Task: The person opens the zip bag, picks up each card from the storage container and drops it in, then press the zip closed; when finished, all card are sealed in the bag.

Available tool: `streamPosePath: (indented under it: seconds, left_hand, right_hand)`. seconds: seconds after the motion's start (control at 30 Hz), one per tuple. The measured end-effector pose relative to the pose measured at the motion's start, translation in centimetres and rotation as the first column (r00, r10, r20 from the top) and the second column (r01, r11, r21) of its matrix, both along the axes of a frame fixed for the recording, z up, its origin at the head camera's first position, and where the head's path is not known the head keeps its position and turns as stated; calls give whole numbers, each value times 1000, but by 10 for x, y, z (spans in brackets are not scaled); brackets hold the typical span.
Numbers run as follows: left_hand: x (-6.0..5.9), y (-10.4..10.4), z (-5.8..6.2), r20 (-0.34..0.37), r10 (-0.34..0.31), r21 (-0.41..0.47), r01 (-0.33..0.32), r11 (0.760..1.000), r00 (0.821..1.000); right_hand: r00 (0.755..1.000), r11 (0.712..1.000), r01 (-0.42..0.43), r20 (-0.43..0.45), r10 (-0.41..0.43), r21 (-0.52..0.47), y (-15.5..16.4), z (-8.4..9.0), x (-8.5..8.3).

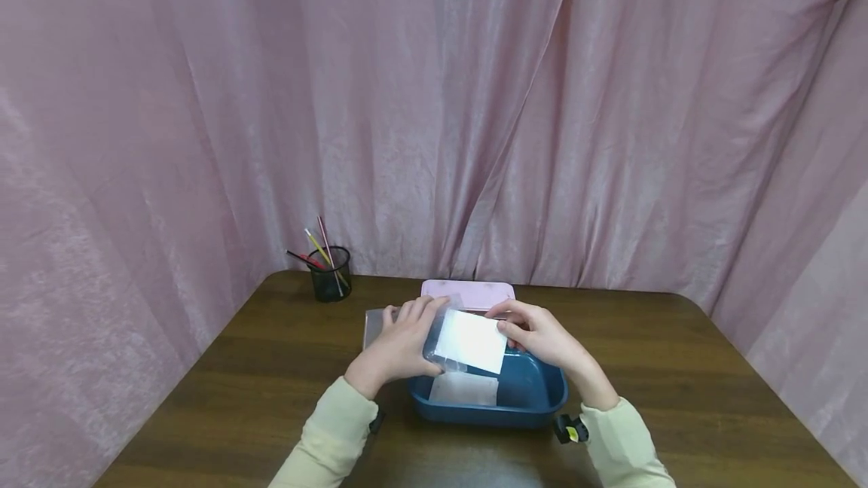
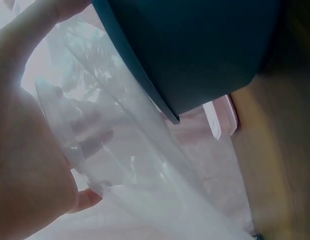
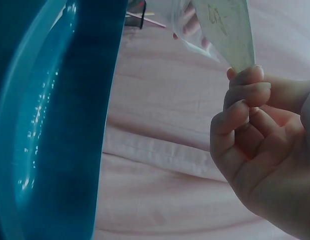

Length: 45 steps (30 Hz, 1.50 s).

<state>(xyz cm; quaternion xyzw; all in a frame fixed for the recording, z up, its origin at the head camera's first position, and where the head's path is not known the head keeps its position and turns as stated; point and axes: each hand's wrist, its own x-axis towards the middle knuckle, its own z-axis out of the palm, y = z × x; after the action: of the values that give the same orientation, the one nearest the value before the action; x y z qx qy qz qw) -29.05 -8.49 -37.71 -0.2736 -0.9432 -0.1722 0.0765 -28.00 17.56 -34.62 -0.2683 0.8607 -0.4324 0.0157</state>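
My left hand (image 1: 396, 349) grips a clear plastic bag (image 2: 124, 140), thumb on one side and fingers showing through the film from the other. My right hand (image 1: 542, 333) pinches the edge of a flat white card (image 1: 472, 341) between thumb and fingers. In the head view the card overlaps the bag's right side. Faint markings show on the card's face in the right wrist view. Both hands are above a blue plastic basin (image 1: 491, 419). A whitish, see-through flat piece (image 1: 464, 391) lies at the left inside the basin.
Behind the basin is a pink flat item (image 1: 478, 292). Part of a translucent container (image 1: 371, 324) shows past my left hand. A black mesh cup (image 1: 332, 286) with pencils stands at the table's back left. Pink curtains (image 1: 380, 111) hang behind the wooden table (image 1: 258, 398).
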Motion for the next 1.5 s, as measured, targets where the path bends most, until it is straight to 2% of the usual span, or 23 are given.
streamPosePath:
  seconds: [0.2, 0.5, 0.7, 0.83, 1.1, 1.3, 1.4, 1.5]
  left_hand:
    - [2, 6, 2, -26, -22, -30, 21, 999, 999]
    - [3, 15, 5, -36, -30, -69, 27, 997, 999]
    - [2, 19, 5, -59, -30, -90, 25, 996, 998]
    - [2, 21, 3, -75, -32, -94, 25, 995, 997]
    - [4, 24, 1, -68, -32, -78, 26, 997, 997]
    - [1, 23, 0, -68, -18, -64, 14, 998, 998]
    - [0, 21, -1, -53, -11, -49, 9, 999, 999]
    - [-1, 18, -2, -32, -9, -43, 8, 999, 999]
  right_hand:
    - [999, 999, -33, 16, 33, -14, -6, 0, 0]
    - [995, 995, -101, 17, 102, -12, -16, -6, -9]
    - [993, 993, -116, -21, 115, -37, -21, -9, -10]
    - [997, 995, -78, -25, 76, -62, -22, -13, -10]
    - [994, 992, 88, -52, -92, -85, -28, -15, -10]
    - [991, 979, 130, -10, -134, -158, -28, -15, -10]
    - [989, 979, 140, -16, -144, -145, -26, -15, -10]
    - [988, 986, 138, -50, -143, -91, -24, -16, -10]
